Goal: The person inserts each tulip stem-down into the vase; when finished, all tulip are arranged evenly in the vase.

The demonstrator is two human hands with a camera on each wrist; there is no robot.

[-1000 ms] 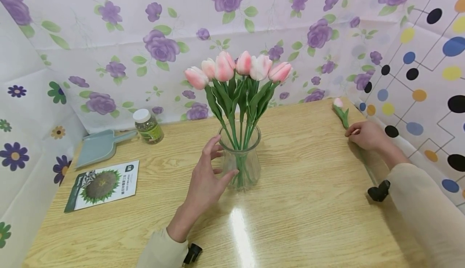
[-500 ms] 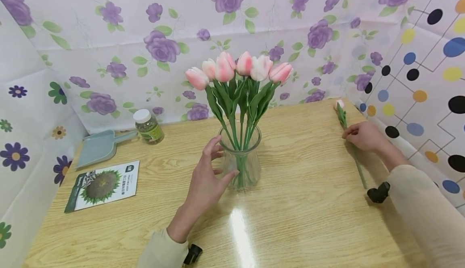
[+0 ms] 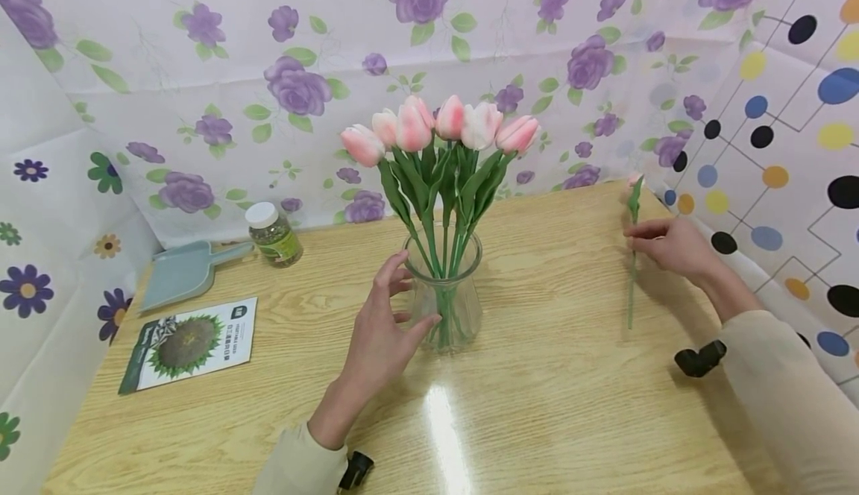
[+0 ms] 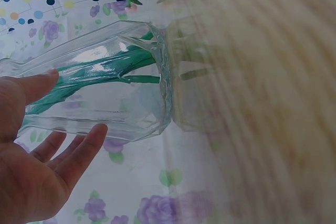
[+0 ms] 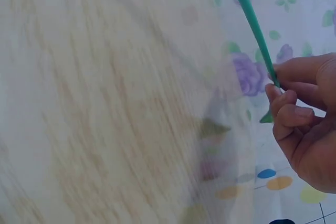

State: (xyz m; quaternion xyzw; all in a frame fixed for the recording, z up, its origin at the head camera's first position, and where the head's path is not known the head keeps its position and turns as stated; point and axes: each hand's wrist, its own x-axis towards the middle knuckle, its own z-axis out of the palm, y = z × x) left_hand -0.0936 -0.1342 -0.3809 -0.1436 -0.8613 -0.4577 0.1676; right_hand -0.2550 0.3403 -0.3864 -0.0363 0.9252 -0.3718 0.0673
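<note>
A clear glass vase (image 3: 467, 312) stands at the middle of the table, holding several pink and white tulips (image 3: 414, 128) with green leaves. My left hand (image 3: 377, 342) holds the vase's left side, thumb across the front and fingers spread round the side. The left wrist view shows the thumb and fingertips on either side of the glass vase (image 4: 139, 95). At the right, my right hand (image 3: 678, 250) pinches a single tulip (image 3: 631, 294) by its stem, bloom pointing to the back wall. In the right wrist view, thumb and fingertips grip the green tulip stem (image 5: 252, 24).
At the left lies a blue-grey dustpan (image 3: 181, 275), beside a white-capped jar (image 3: 275, 235) with a green label. A seed packet (image 3: 194, 344) with a sunflower picture lies in front of them. Patterned cloth walls (image 3: 268, 25) border the wooden table (image 3: 557, 405).
The right hand has lifted the single tulip and swung its stem end leftward, turning it nearly straight front to back. The left hand and the vase have stayed in place.
</note>
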